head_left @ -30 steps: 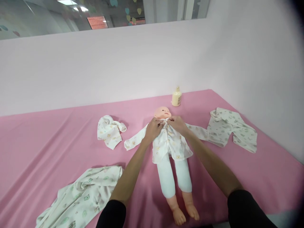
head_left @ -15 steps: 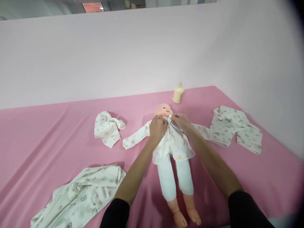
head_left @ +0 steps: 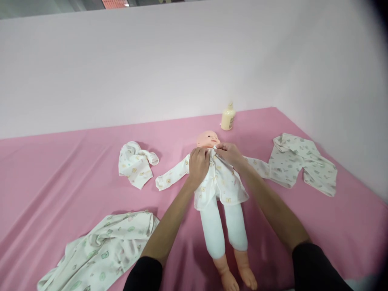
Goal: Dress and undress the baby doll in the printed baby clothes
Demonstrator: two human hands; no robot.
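A baby doll lies on its back, head toward the wall, its legs pointing at me. It wears a white baby shirt with small printed bears, its long sleeves spread out to both sides. At the collar, just under the chin, my left hand pinches one front edge of the shirt. Opposite it, my right hand grips the other edge of the collar between thumb and fingers. The fingertips are close together, and the fastening between them is too small to make out.
A pink sheet covers the table, with a white wall behind. A cream pump bottle stands beyond the doll's head. A small bunched garment lies left, printed pants right, and a crumpled printed cloth at front left.
My left hand has shifted slightly at the collar, its fingers now more upright. My right hand stays at the collar. The view has tilted down a little.
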